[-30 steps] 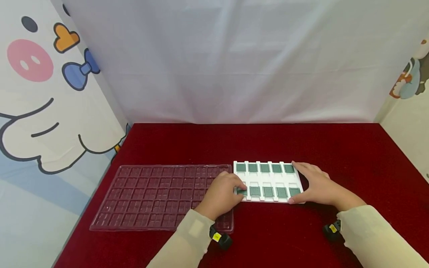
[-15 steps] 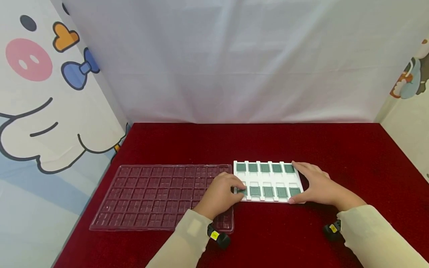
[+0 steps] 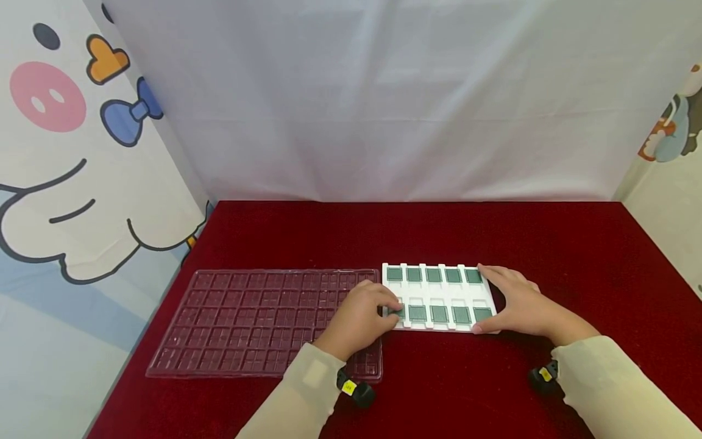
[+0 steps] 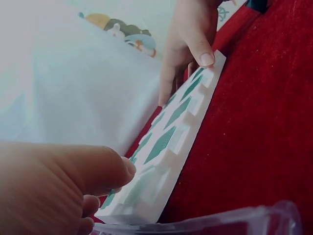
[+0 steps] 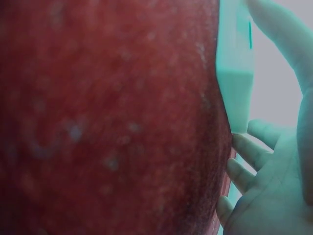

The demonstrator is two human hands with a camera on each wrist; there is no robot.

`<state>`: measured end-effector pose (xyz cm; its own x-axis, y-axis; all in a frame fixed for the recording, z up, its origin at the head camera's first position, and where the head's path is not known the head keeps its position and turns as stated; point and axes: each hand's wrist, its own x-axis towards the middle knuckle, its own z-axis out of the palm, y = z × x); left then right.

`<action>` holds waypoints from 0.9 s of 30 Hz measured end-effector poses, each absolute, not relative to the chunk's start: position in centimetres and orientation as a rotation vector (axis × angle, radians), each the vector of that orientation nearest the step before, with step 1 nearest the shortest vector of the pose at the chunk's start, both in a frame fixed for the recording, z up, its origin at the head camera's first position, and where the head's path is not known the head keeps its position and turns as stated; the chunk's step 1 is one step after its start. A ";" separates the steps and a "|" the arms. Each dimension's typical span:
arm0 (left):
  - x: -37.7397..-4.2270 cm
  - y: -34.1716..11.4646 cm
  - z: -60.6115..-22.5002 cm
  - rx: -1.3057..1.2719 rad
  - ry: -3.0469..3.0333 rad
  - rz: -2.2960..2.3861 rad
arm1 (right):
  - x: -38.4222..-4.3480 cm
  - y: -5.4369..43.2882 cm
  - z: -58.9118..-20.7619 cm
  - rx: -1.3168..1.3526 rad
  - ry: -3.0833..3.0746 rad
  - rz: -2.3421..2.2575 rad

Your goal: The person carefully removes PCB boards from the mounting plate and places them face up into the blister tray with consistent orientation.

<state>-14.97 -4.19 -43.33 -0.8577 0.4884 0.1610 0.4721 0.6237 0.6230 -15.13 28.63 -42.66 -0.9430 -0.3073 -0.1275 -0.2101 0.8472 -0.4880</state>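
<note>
A white tray [image 3: 425, 292] lies on the red cloth, with several small green square chips [image 3: 439, 314] in two rows of pockets. My left hand [image 3: 359, 317] reaches over its left end, thumb and forefinger pinching a green chip [image 3: 400, 313] at the front-left pocket; the fingers hide much of that chip. In the left wrist view the left thumb [image 4: 122, 169] is close over the tray. My right hand [image 3: 518, 305] grips the tray's right end, thumb at the front corner and fingers at the back. The right wrist view shows the tray's end [image 5: 237, 93] beside those fingers.
A clear plastic tray [image 3: 247, 323] with many small compartments lies left of the white tray, its right edge under my left forearm. Red cloth [image 3: 439, 231] covers the table. A white curtain [image 3: 384, 103] hangs behind, and printed cartoon panels [image 3: 71, 152] stand at the sides.
My left hand and wrist have shifted very slightly left, its thumb and forefinger staying at the front-left chip. The right hand and both trays have not moved.
</note>
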 end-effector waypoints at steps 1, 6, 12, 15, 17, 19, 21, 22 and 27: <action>-14.9 -4.3 -43.3 0.829 2.808 1.072 | -15.1 28.6 -42.6 -0.400 2.822 -0.714; -14.9 -5.0 -43.3 0.853 2.829 1.077 | -15.1 28.6 -42.6 -0.400 2.823 -0.713; -15.0 -5.9 -43.3 0.830 2.840 1.068 | -15.1 28.6 -42.6 -0.399 2.821 -0.711; -15.0 -6.3 -43.3 0.819 2.837 1.069 | -15.1 28.6 -42.6 -0.397 2.822 -0.706; -15.0 -6.5 -43.3 0.818 2.834 1.074 | -15.1 28.6 -42.6 -0.397 2.823 -0.701; -15.0 -6.8 -43.3 0.820 2.834 1.069 | -15.1 28.6 -42.6 -0.396 2.824 -0.697; -15.2 -7.1 -43.2 0.824 2.836 1.063 | -15.1 28.6 -42.7 -0.396 2.824 -0.698; -15.3 -7.3 -43.2 0.826 2.841 1.058 | -15.1 28.6 -42.7 -0.397 2.825 -0.700; -16.0 -8.0 -42.8 0.820 2.835 1.075 | -15.1 28.7 -42.7 -0.401 2.826 -0.709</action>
